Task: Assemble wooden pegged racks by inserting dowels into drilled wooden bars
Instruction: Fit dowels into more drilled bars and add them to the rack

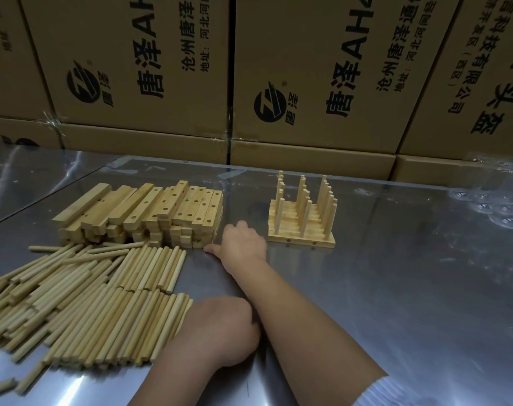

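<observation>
- A loose heap of pale round wooden dowels (97, 312) lay at the left on the shiny metal table (395, 288), most of them side by side in rough rows and a few scattered at the near left edge.
- Behind the heap stood a stack of pale drilled wooden bars (149, 212), with holes showing in their top faces.
- The left hand (220, 332) rested back-up against the right edge of the dowel heap. Its fingers were tucked under the palm and hidden, so I could not tell whether they grasped a dowel.
- The right hand (243, 244) reached forward across the table, just beside the near right corner of the bar stack. Its thumb (212, 249) stretched left towards the stack's base. The other fingers were hidden behind the back of the hand, so I could not tell their grip.
- A white sleeve (378, 394) showed on the right arm at the bottom edge.
- A batch of finished pegged wooden racks (302, 218) stood to the right of that hand, apart from it, dowels upright.
- Brown printed cardboard boxes (308, 68) lined the back.
</observation>
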